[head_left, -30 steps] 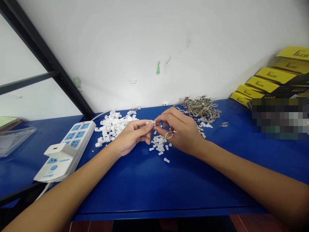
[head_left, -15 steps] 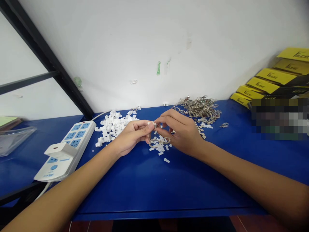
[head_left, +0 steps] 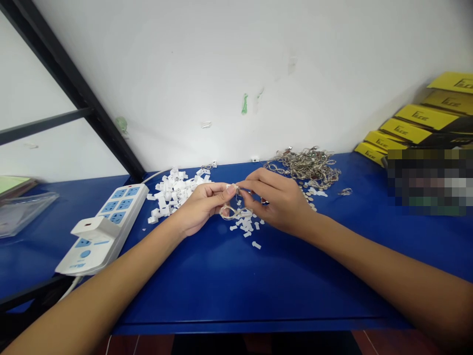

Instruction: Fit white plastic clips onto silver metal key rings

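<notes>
small pale piece (head_left: 232, 187) is pinched by nearly closed left hand (head_left: 199, 206); right hand (head_left: 286, 199) part-curled at it, grip unclear. looped wire (head_left: 236, 216) hangs below. handling judged unfinished; white parts (head_left: 173, 190), tangled wires (head_left: 312, 166) heaped separately.

Head-worn view, forward and down

Small white part (head_left: 231, 188) and looped wire (head_left: 232, 213).
The part, mostly hidden, is held up; the thin, pale wire hangs beneath in loops above the tabletop (head_left: 236, 281).
</notes>
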`<action>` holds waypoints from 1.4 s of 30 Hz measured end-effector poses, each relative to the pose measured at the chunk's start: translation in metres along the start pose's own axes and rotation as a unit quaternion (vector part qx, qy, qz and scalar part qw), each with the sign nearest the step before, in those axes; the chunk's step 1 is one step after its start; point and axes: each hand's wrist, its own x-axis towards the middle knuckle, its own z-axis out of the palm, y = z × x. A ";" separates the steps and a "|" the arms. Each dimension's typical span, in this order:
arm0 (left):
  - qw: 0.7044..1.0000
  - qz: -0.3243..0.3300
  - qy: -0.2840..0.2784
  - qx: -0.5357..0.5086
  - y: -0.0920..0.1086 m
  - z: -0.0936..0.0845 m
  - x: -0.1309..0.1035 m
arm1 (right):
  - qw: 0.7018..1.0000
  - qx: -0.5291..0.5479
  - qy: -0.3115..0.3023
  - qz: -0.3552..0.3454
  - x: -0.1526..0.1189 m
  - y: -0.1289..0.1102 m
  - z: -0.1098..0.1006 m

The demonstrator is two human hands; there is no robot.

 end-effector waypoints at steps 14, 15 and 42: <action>0.999 -0.024 -0.037 -0.016 0.001 0.005 -0.002 | 0.994 -0.102 0.038 -0.017 -0.003 -0.006 0.007; 0.999 -0.024 -0.037 -0.018 0.001 0.005 -0.002 | 0.995 -0.096 0.038 -0.014 -0.002 -0.006 0.007; 0.993 -0.028 -0.109 0.043 0.003 -0.006 -0.002 | 0.911 0.327 -0.065 0.242 0.004 -0.007 -0.001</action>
